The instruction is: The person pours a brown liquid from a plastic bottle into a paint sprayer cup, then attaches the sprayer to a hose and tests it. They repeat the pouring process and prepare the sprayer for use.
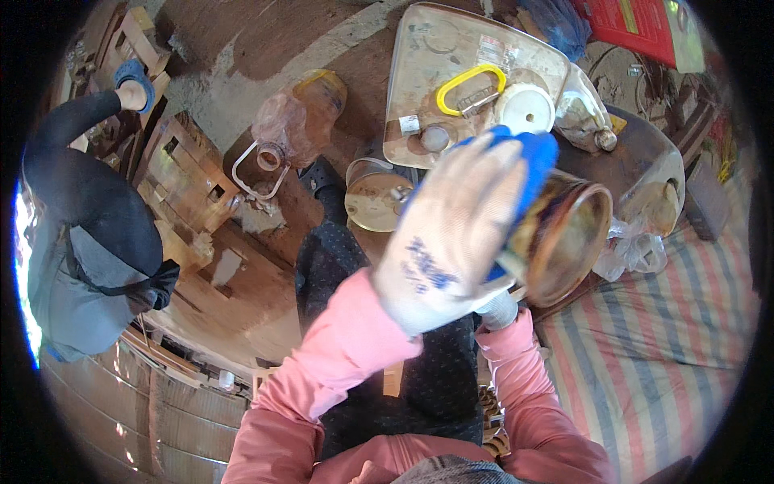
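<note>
Brown pot [555, 216], tilted — round rim [606, 226] facing right, long axis roughly crosswise. Left hand [458, 234] flattened beside it, fingers extended; right hand [498, 306] — mostly hidden, grip cannot be told.

The brown floor [250, 56] carries, at eleven o'clock, one big clear plastic bottle [300, 117], and at ten o'clock some wooden boards [181, 173]. At one o'clock there is a pale tray [419, 85]; on it lie a yellow loop [463, 78], a white disc [520, 103] and a small round piece [435, 139]. At four o'clock a striped cloth [637, 355] is spread, bearing a clear plastic bag [642, 254] near its edge.
</note>
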The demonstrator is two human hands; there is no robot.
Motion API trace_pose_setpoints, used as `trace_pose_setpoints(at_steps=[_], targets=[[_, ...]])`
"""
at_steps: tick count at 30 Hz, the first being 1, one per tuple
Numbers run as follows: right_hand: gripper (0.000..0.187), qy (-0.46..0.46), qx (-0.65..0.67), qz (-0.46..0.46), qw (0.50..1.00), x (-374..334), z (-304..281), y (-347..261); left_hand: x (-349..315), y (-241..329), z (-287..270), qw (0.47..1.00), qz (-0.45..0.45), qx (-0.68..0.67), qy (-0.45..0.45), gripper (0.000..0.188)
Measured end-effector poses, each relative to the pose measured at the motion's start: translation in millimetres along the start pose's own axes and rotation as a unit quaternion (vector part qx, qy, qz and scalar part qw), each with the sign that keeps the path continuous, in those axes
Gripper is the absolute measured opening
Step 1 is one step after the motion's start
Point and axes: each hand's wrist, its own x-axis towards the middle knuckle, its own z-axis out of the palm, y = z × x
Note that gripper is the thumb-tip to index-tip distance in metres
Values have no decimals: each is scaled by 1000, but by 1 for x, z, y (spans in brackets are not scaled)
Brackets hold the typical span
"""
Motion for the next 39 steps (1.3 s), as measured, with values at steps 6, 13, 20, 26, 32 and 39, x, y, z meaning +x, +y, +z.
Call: trace_pose_setpoints(at_steps=[6, 13, 20, 26, 32, 39], targets=[[46, 5, 70, 52, 996, -25, 7, 2, 27, 49, 47, 984, 175, -38, 7, 66], [41, 48, 316, 178, 931, -67, 28, 8, -27, 37, 32, 988, 143, -51, 33, 51], [15, 115, 177, 170, 963, -61, 29, -1, -83, 2, -11, 998, -12, -16, 64, 59], [25, 249, 360, 221, 872, -67, 51, -34, -118, -3, -38, 994, -91, -34, 60, 55], [15, 388, 306, 245, 834, -89, 80, -47, -131, -8, -62, 995, -82, -49, 36, 52], [15, 492, 331, 263, 761, -130, 119, -50, -153, -34, -104, 998, -50, -15, -34, 45]])
